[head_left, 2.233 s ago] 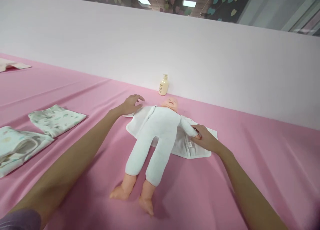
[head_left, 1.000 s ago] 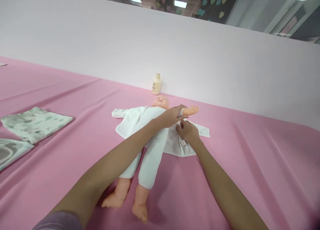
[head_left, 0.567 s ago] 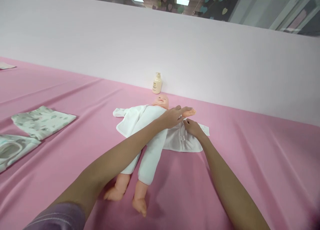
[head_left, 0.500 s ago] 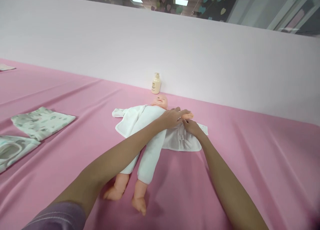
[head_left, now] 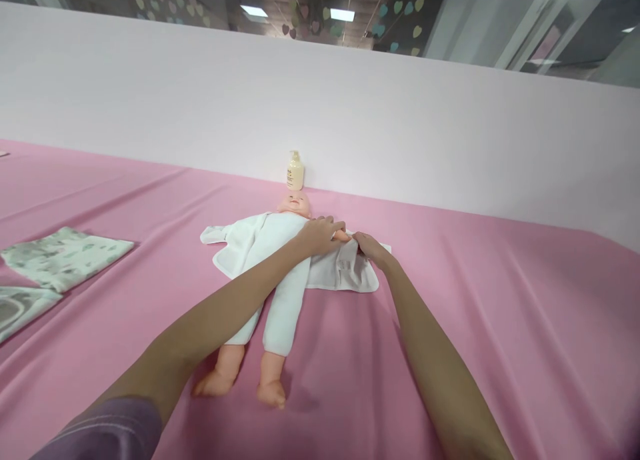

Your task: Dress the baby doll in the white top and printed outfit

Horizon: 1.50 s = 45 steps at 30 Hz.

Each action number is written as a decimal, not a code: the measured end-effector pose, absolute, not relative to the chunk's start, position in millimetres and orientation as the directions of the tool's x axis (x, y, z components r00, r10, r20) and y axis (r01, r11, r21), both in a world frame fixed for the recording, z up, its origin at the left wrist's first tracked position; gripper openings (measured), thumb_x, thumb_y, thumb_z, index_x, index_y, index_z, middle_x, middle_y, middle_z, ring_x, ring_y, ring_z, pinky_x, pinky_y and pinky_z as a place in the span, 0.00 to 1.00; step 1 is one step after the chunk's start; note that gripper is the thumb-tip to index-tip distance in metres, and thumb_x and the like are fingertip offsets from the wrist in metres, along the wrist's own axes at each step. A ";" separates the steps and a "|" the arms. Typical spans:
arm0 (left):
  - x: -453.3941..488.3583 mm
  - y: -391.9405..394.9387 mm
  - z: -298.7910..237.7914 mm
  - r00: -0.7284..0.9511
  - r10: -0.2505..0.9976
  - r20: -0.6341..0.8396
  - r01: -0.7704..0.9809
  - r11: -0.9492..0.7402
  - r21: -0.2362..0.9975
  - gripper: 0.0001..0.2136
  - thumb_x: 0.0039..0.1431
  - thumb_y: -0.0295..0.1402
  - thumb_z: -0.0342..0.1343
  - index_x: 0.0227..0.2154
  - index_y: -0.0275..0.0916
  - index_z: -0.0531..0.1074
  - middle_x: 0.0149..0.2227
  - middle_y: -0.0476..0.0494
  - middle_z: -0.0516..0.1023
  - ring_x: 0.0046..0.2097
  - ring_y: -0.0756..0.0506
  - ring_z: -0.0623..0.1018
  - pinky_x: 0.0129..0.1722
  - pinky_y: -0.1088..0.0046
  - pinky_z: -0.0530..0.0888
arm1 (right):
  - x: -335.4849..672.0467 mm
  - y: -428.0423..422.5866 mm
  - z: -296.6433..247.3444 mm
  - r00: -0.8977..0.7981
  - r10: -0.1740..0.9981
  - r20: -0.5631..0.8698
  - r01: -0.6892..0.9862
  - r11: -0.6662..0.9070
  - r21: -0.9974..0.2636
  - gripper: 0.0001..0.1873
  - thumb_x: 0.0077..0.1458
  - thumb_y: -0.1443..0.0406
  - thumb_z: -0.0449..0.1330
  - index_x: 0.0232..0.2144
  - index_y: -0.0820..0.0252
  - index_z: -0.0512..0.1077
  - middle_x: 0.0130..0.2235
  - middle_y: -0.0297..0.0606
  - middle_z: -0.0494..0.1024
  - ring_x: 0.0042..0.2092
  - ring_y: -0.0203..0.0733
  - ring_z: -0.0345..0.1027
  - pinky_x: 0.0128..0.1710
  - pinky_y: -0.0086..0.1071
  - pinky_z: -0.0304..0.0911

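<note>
A baby doll (head_left: pixel 274 293) in a white body suit lies on its back on the pink cloth, bare feet toward me. Under it is spread an open white garment (head_left: pixel 235 247). My left hand (head_left: pixel 320 235) reaches across the doll's chest and is closed around the doll's arm on the right side. My right hand (head_left: pixel 369 248) is beside it, fingers pinching the edge of the white garment's right flap (head_left: pixel 345 277) at the sleeve. The doll's hand is mostly hidden between my two hands.
A cream pump bottle (head_left: pixel 295 171) stands behind the doll's head against the pale wall. Folded patterned cloths (head_left: pixel 63 255) lie at the far left. The pink cloth-covered surface (head_left: pixel 500 300) stretches wide on both sides.
My left hand crossed from the garment's left side to the doll's right arm and brought that arm down toward the garment. My right hand shifted to the sleeve edge. The view drifted, doll now further left.
</note>
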<state>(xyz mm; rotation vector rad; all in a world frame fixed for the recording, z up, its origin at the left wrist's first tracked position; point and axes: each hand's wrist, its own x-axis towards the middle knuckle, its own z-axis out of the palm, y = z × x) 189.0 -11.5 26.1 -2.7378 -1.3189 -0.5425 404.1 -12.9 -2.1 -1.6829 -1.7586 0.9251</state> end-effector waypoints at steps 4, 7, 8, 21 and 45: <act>191.3 -10.1 21.4 0.608 0.743 0.281 0.771 -0.637 0.014 0.17 0.69 0.37 0.52 0.57 0.43 0.76 0.49 0.36 0.81 0.47 0.35 0.80 0.46 0.60 0.73 | 403.7 -14.6 -0.3 -0.089 0.994 -0.064 0.626 0.006 -0.780 0.14 0.68 0.59 0.47 0.30 0.54 0.60 0.30 0.34 0.70 0.32 0.40 0.62 0.33 0.32 0.61; 193.1 -10.0 17.7 0.629 0.736 0.251 0.765 -0.643 -0.031 0.19 0.68 0.36 0.52 0.59 0.42 0.74 0.50 0.36 0.81 0.49 0.35 0.80 0.48 0.59 0.73 | 401.5 -16.5 1.3 -0.083 0.996 -0.033 0.652 0.029 -0.757 0.13 0.68 0.59 0.48 0.30 0.54 0.61 0.31 0.34 0.70 0.34 0.40 0.63 0.34 0.31 0.60; 193.5 -10.3 16.3 0.641 0.729 0.241 0.757 -0.652 -0.043 0.19 0.68 0.35 0.53 0.60 0.42 0.74 0.51 0.35 0.81 0.50 0.34 0.80 0.49 0.58 0.73 | 400.5 -17.3 2.1 -0.078 0.997 -0.018 0.667 0.039 -0.744 0.13 0.67 0.59 0.48 0.29 0.54 0.60 0.31 0.34 0.70 0.34 0.40 0.62 0.34 0.31 0.59; 189.9 -10.1 4.4 0.693 0.684 0.227 0.714 -0.694 -0.089 0.22 0.75 0.42 0.46 0.64 0.39 0.70 0.56 0.31 0.81 0.56 0.32 0.78 0.55 0.55 0.68 | 391.2 -22.5 7.6 -0.038 0.984 0.172 0.788 0.135 -0.600 0.17 0.64 0.61 0.53 0.24 0.54 0.53 0.26 0.30 0.61 0.33 0.39 0.55 0.34 0.34 0.50; 191.7 7.8 39.7 0.602 0.778 0.179 0.777 -0.622 0.095 0.12 0.62 0.36 0.64 0.46 0.38 0.80 0.49 0.37 0.84 0.51 0.36 0.82 0.46 0.64 0.76 | 367.3 -27.9 14.3 -0.148 0.963 0.227 0.823 0.247 -0.511 0.17 0.66 0.60 0.53 0.26 0.54 0.55 0.25 0.29 0.65 0.30 0.38 0.57 0.32 0.34 0.48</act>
